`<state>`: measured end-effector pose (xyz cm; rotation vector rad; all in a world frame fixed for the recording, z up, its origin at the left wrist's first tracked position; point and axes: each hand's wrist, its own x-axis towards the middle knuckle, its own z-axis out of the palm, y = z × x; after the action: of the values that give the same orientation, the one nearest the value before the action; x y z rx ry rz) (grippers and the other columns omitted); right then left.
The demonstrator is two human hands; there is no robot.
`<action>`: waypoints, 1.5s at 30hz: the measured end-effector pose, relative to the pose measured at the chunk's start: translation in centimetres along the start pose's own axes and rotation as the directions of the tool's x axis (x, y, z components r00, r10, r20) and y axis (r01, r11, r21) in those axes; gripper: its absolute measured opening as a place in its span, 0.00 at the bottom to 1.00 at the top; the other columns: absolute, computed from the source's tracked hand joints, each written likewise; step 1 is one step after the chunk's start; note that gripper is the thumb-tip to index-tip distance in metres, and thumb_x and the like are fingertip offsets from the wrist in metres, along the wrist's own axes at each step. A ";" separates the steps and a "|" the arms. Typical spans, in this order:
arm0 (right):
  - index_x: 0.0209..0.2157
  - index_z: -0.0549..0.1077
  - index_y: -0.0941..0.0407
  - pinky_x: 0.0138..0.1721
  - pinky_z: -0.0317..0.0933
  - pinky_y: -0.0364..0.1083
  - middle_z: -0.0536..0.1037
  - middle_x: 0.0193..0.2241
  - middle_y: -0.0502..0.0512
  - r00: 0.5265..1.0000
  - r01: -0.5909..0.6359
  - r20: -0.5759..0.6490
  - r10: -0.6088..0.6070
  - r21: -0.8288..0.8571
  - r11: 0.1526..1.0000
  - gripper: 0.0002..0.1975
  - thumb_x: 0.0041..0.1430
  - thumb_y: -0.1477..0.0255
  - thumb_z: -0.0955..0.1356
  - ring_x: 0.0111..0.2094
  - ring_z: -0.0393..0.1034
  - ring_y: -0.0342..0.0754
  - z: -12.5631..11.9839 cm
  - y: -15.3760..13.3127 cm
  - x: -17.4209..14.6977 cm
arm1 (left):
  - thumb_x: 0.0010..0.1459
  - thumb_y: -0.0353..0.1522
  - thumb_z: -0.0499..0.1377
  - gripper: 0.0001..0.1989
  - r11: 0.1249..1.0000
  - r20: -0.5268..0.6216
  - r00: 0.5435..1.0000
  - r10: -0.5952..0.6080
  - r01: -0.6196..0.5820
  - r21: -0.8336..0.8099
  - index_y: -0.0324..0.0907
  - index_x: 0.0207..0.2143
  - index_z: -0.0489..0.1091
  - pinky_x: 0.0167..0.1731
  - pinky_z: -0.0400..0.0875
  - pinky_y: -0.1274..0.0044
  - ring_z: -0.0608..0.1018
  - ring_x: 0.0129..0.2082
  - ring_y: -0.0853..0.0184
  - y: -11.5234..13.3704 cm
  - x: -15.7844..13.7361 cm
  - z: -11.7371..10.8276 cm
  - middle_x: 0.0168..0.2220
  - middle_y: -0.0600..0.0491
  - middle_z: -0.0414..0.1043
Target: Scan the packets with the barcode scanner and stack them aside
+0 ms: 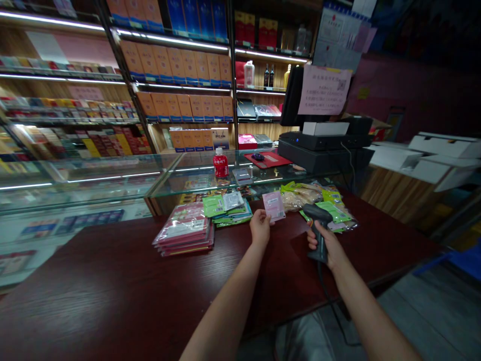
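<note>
Between the fingers of my left hand (260,228) is a small pink packet (274,205), its labelled face turned up toward me. My right hand (330,245) grips the handle of a dark barcode scanner (317,215), whose head points left toward the packet; a cable hangs from it over the counter edge. Left of my left hand lie green and white packets (227,205), beside a stack of flat pink packages (185,228) in clear plastic. Behind the scanner sit clear bags with green and yellow labels (302,194) and a green packet (334,212).
The dark red wooden counter (112,286) meets a glass display case (184,173) carrying a red bottle (220,163). A monitor (293,98) with a paper sheet stands behind, near a mouse (257,156) on a red mat. White boxes (445,145) are at right; stocked shelves line the back.
</note>
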<state>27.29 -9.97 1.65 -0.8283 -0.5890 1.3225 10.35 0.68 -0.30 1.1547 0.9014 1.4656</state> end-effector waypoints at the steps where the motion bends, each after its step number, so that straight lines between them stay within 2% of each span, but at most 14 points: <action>1: 0.33 0.69 0.55 0.13 0.52 0.36 0.64 0.16 0.42 1.000 -0.003 -0.006 0.003 -0.005 1.000 0.19 0.44 0.61 0.76 0.14 0.55 0.37 0.0 0.1 0.0 | 0.48 0.32 0.61 0.08 1.000 -0.008 1.000 -0.001 0.002 0.013 0.42 0.28 0.63 0.27 0.75 0.78 0.74 0.29 0.71 0.2 -0.1 0.0 0.27 0.56 0.67; 4: 0.32 0.69 0.56 0.13 0.51 0.36 0.64 0.16 0.42 1.000 -0.019 -0.010 0.019 0.009 1.000 0.19 0.43 0.61 0.76 0.14 0.55 0.37 -0.1 0.2 0.1 | 0.49 0.32 0.60 0.07 0.999 -0.072 0.997 0.031 -0.029 0.022 0.41 0.29 0.64 0.27 0.75 0.79 0.73 0.29 0.71 1.2 0.0 -0.3 0.28 0.55 0.66; 7: 0.32 0.69 0.57 0.13 0.50 0.35 0.64 0.16 0.43 1.000 -0.024 -0.008 0.024 0.028 0.999 0.19 0.43 0.62 0.76 0.14 0.55 0.36 -0.1 0.1 0.0 | 0.50 0.33 0.59 0.07 0.994 -0.186 0.977 0.107 -0.108 0.008 0.41 0.31 0.64 0.28 0.75 0.78 0.73 0.30 0.71 3.1 0.6 -1.3 0.30 0.54 0.67; 9: 0.32 0.70 0.57 0.13 0.50 0.35 0.64 0.16 0.43 1.000 -0.024 -0.005 0.024 0.027 0.999 0.19 0.42 0.62 0.76 0.14 0.55 0.36 -0.1 0.1 0.0 | 0.51 0.33 0.58 0.07 0.988 -0.252 0.956 0.151 -0.149 0.025 0.41 0.32 0.63 0.28 0.75 0.78 0.74 0.30 0.71 4.8 1.3 -2.6 0.31 0.53 0.68; 12: 0.32 0.70 0.56 0.13 0.50 0.35 0.64 0.16 0.43 1.000 -0.023 -0.005 0.023 0.019 1.000 0.18 0.42 0.63 0.76 0.14 0.55 0.37 -0.1 0.1 -0.1 | 0.52 0.33 0.57 0.07 0.976 -0.336 0.920 0.200 -0.159 0.147 0.41 0.33 0.64 0.28 0.74 0.78 0.74 0.28 0.70 7.3 2.7 -5.8 0.30 0.53 0.69; 14: 0.31 0.69 0.57 0.13 0.50 0.35 0.63 0.16 0.43 1.000 -0.025 -0.009 0.025 0.018 1.000 0.19 0.42 0.63 0.76 0.14 0.55 0.36 -0.1 0.1 -0.2 | 0.52 0.32 0.57 0.05 0.952 -0.388 0.893 0.227 -0.120 0.281 0.40 0.33 0.66 0.28 0.73 0.78 0.75 0.28 0.69 8.7 3.6 -8.3 0.30 0.52 0.71; 17: 0.31 0.69 0.57 0.13 0.50 0.35 0.63 0.16 0.43 0.999 -0.030 -0.012 0.030 0.013 0.999 0.18 0.41 0.64 0.77 0.14 0.55 0.36 -0.1 0.2 -0.2 | 0.52 0.30 0.56 0.03 0.884 -0.405 0.897 0.179 0.035 0.467 0.39 0.31 0.68 0.29 0.72 0.75 0.76 0.25 0.66 10.0 4.3 -11.7 0.27 0.52 0.71; 22: 0.30 0.71 0.57 0.13 0.51 0.35 0.64 0.16 0.44 0.999 -0.032 -0.012 0.033 0.026 0.999 0.17 0.41 0.65 0.77 0.15 0.55 0.36 -0.2 0.2 -0.3 | 0.51 0.27 0.56 0.06 0.714 -0.398 0.897 0.192 0.151 0.684 0.37 0.33 0.70 0.32 0.69 0.72 0.77 0.26 0.61 10.9 4.2 -14.6 0.25 0.49 0.72; 25: 0.30 0.71 0.57 0.13 0.51 0.35 0.64 0.16 0.44 0.999 -0.038 -0.011 0.039 0.030 0.999 0.17 0.41 0.66 0.77 0.15 0.55 0.36 -0.3 0.3 -0.2 | 0.52 0.27 0.57 0.12 0.618 -0.392 0.886 0.246 0.168 0.768 0.36 0.41 0.68 0.36 0.69 0.71 0.78 0.31 0.59 11.1 4.1 -15.1 0.30 0.47 0.73; 27: 0.31 0.71 0.57 0.13 0.51 0.35 0.64 0.16 0.44 0.999 -0.044 -0.006 0.044 0.031 0.999 0.17 0.41 0.66 0.77 0.15 0.55 0.36 -0.5 0.3 -0.1 | 0.52 0.29 0.58 0.16 0.536 -0.347 0.899 0.268 0.161 0.829 0.36 0.45 0.67 0.38 0.68 0.71 0.77 0.36 0.58 11.3 3.9 -15.2 0.35 0.45 0.74; 32: 0.30 0.72 0.57 0.13 0.52 0.35 0.64 0.16 0.44 0.998 -0.069 0.010 0.068 0.035 0.997 0.16 0.42 0.66 0.77 0.15 0.55 0.36 -0.9 0.3 0.2 | 0.45 0.34 0.66 0.26 0.219 -0.163 0.953 0.257 0.107 0.970 0.39 0.48 0.68 0.47 0.64 0.67 0.71 0.48 0.51 12.0 2.9 -14.9 0.45 0.40 0.70; 35: 0.31 0.72 0.57 0.12 0.52 0.35 0.64 0.16 0.44 0.997 -0.071 0.012 0.071 0.036 0.997 0.16 0.42 0.66 0.77 0.15 0.55 0.36 -0.9 0.3 0.2 | 0.49 0.35 0.64 0.18 0.049 -0.077 0.965 0.249 0.067 0.997 0.43 0.44 0.73 0.48 0.62 0.65 0.68 0.51 0.49 12.2 2.2 -14.6 0.46 0.40 0.68; 38: 0.31 0.72 0.57 0.12 0.52 0.35 0.64 0.16 0.43 0.998 -0.058 0.000 0.058 0.037 0.998 0.17 0.42 0.66 0.77 0.15 0.55 0.36 -0.7 0.3 0.1 | 0.54 0.34 0.58 0.11 -0.027 -0.026 0.978 0.208 0.032 0.999 0.45 0.40 0.75 0.44 0.64 0.67 0.70 0.48 0.51 12.3 2.0 -14.2 0.45 0.41 0.68; 45: 0.31 0.71 0.57 0.13 0.52 0.34 0.63 0.16 0.43 0.998 -0.054 -0.009 0.054 0.047 0.997 0.17 0.42 0.65 0.77 0.15 0.56 0.35 -0.5 0.3 -0.1 | 0.58 0.33 0.54 0.14 -0.112 -0.063 0.982 0.178 0.084 0.990 0.43 0.46 0.71 0.42 0.64 0.68 0.69 0.48 0.53 11.9 2.2 -13.6 0.47 0.41 0.66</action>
<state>27.45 -10.17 1.10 -0.8171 -0.5282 1.3756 -5.94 0.94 7.89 2.1663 2.4036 0.6059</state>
